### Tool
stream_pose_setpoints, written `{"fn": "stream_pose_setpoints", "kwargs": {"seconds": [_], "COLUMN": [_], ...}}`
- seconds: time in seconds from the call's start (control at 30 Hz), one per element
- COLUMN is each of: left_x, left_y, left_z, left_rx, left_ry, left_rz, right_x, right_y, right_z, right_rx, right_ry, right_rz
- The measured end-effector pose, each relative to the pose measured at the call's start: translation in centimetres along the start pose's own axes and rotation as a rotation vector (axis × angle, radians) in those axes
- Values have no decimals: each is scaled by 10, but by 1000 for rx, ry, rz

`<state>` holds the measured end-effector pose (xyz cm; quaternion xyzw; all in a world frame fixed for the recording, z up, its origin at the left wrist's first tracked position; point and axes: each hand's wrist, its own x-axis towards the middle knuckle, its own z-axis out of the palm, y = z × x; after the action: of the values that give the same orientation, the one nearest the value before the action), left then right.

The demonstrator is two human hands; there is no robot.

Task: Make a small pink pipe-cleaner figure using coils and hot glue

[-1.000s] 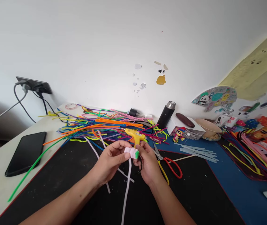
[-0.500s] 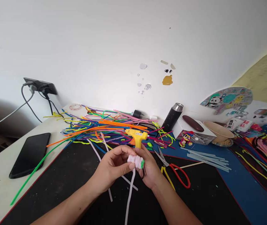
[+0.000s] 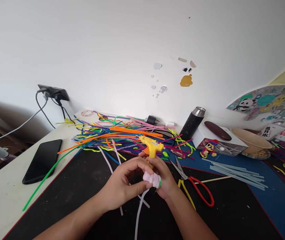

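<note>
Both hands meet over the black mat (image 3: 82, 186). My left hand (image 3: 123, 185) pinches a small pale pink coil of pipe cleaner (image 3: 152, 178) from the left, thumb under it. My right hand (image 3: 163, 178) grips the same coil from the right; a bit of green shows at its lower edge. A white pipe cleaner tail (image 3: 139, 213) hangs down from the coil toward me. Just behind the hands stands a yellow glue gun (image 3: 151, 146).
A heap of coloured pipe cleaners (image 3: 112, 135) lies behind the hands. Red-handled scissors (image 3: 195, 185) rest to the right, glue sticks (image 3: 237, 171) beyond. A black flask (image 3: 192, 124), a box (image 3: 222, 141) and a bowl (image 3: 251, 141) stand at the back right. A phone (image 3: 43, 160) lies left.
The camera has turned left and down, so everything has shifted right in view. My hands have stayed together on the coil, turning it slightly; the green bit now sits lower.
</note>
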<state>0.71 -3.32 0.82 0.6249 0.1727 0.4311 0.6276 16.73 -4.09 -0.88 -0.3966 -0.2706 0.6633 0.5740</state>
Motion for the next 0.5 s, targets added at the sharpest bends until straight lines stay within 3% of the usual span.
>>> {"fn": "stream_pose_setpoints", "kwargs": {"seconds": [0.23,0.5], "left_x": [-2,9], "left_y": [0,5], "left_z": [-1,-24], "left_rx": [135,77], "left_ry": [-24,240], "left_rz": [23,49], "right_x": [-1,-1], "right_y": [-1,-9], "right_z": [-21,-15], "right_rx": [-186,-183], "right_ry": [-43,-39], "right_rz": [-64,-211]}}
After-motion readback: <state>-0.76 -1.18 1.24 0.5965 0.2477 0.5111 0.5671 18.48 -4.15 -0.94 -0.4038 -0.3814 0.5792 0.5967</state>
